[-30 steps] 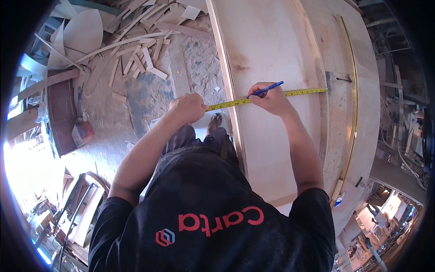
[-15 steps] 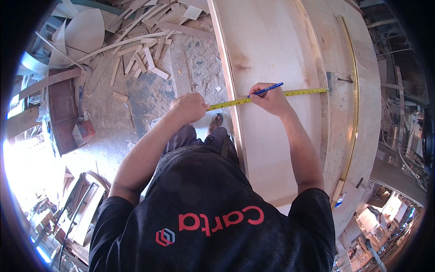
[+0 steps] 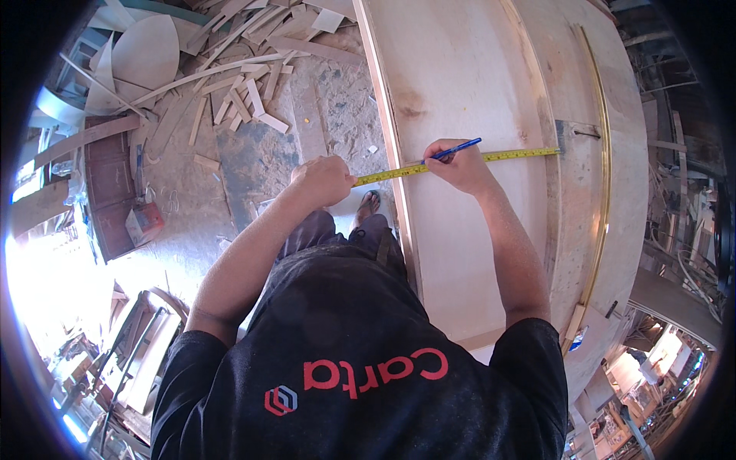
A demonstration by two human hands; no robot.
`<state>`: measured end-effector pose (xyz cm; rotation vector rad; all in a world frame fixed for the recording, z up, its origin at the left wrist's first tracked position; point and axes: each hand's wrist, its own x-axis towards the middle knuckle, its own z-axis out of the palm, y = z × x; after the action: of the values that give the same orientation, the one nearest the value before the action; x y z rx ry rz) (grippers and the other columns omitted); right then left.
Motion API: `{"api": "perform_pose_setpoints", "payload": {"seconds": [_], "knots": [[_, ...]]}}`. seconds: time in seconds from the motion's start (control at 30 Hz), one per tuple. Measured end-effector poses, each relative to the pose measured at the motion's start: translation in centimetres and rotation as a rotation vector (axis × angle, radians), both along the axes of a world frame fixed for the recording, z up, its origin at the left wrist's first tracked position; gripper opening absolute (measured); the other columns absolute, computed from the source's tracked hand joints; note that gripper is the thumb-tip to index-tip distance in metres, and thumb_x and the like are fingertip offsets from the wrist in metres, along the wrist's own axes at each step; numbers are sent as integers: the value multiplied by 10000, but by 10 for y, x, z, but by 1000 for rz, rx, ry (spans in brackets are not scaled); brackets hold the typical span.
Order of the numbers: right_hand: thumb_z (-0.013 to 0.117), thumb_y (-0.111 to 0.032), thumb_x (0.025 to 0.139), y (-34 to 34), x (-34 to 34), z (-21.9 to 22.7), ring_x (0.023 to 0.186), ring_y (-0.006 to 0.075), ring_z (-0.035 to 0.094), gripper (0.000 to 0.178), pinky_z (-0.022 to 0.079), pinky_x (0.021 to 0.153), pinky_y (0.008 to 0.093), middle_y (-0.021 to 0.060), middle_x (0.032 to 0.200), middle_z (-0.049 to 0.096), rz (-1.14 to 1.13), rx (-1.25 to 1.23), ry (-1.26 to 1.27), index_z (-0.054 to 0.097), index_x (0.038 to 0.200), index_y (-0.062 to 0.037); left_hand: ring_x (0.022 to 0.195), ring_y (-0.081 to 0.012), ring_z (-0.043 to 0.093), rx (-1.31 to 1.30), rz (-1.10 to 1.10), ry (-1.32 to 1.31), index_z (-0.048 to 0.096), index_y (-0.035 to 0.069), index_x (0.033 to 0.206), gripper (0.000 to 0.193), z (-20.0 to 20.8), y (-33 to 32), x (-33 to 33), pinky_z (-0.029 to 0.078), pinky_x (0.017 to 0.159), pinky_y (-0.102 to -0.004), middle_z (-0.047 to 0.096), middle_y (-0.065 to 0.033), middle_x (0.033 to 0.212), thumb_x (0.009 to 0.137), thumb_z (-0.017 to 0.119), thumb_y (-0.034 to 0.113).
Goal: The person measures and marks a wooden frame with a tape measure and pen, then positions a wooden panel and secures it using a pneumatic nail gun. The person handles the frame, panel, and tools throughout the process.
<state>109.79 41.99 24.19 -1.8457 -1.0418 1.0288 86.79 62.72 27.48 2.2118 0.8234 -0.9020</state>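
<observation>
A yellow tape measure [image 3: 517, 155] stretches across a pale plywood panel [image 3: 460, 253] framed with wooden strips. My left hand [image 3: 323, 181], just off the panel's left edge, is closed round the near end of the tape; the case is hidden in the fist. My right hand [image 3: 458, 165] pinches a blue pen [image 3: 454, 149] over the panel, close to its left edge strip [image 3: 388, 115]. The pen's tip is beside the tape. At the far right, the tape's end reaches past the inner strip onto the outer wooden board.
A long brass-coloured strip [image 3: 605, 169] lies along the right-hand board. Wood offcuts [image 3: 245, 100] are heaped on the floor at the upper left. A dark reddish-brown box-like piece [image 3: 110, 180] and a red-and-white container [image 3: 145, 221] stand at the left. My foot [image 3: 369, 205] shows beside the panel.
Hardly anything differs. The view has shifted very slightly; both hands, the pen and the tape keep the same positions on the panel.
</observation>
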Motion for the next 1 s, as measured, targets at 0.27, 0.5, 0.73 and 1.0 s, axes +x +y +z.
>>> {"api": "perform_pose_setpoints", "payload": {"seconds": [0.27,0.5,0.73,1.0], "knots": [[751,-100,894,0,-1,0,694,40,550,97,457,613,226,-22,762,645,14,10,-14,732,935,-14,876,-401,737,64,52,-147,798,60,879,343,-3,-6,-7,566,867,-490,746,-220,868,939,661,369],[742,-119,865,-2,-4,-3,650,72,583,119,477,594,252,22,717,669,-40,49,21,735,909,-9,895,-394,739,35,12,-145,809,78,911,340,-8,-4,-8,565,868,-494,751,-214,882,945,640,371],[741,-117,895,-1,-2,1,684,77,613,114,494,619,261,32,742,681,-1,13,14,729,911,-5,920,-403,738,60,-1,-136,815,103,963,339,-11,-5,-10,567,884,-503,760,-209,929,947,627,385],[809,-252,878,27,45,18,775,194,707,252,558,720,336,94,836,719,-16,74,-241,712,1003,-56,987,-395,741,1,-207,-61,779,58,1008,372,16,-23,-3,575,872,-546,767,-195,1007,975,616,391]]}}
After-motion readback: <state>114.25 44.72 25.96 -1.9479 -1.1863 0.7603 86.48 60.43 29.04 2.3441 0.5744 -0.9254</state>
